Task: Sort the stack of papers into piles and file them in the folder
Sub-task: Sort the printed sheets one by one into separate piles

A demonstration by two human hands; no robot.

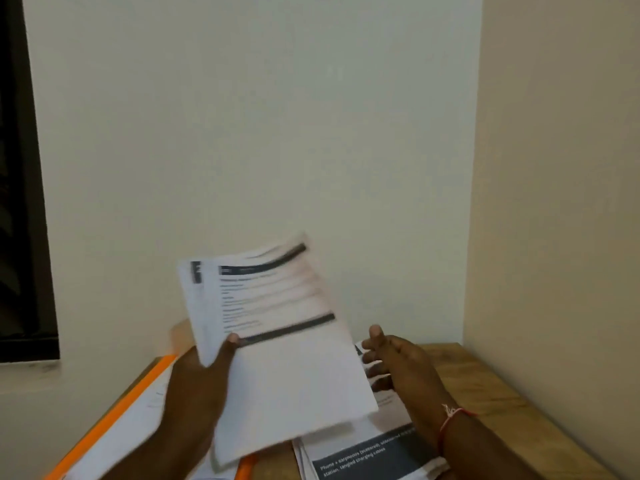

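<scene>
My left hand grips a bundle of printed white papers at its left edge, thumb on top, and holds it raised and tilted above the table; the sheets are motion-blurred. My right hand hovers to the right of the bundle, fingers spread and relaxed, over a pile of papers lying on the table with a dark header band. An orange folder lies open at the lower left with white sheets on it.
The wooden table sits in a corner between a pale back wall and a beige side wall on the right. A dark window frame runs down the left. A red thread circles my right wrist.
</scene>
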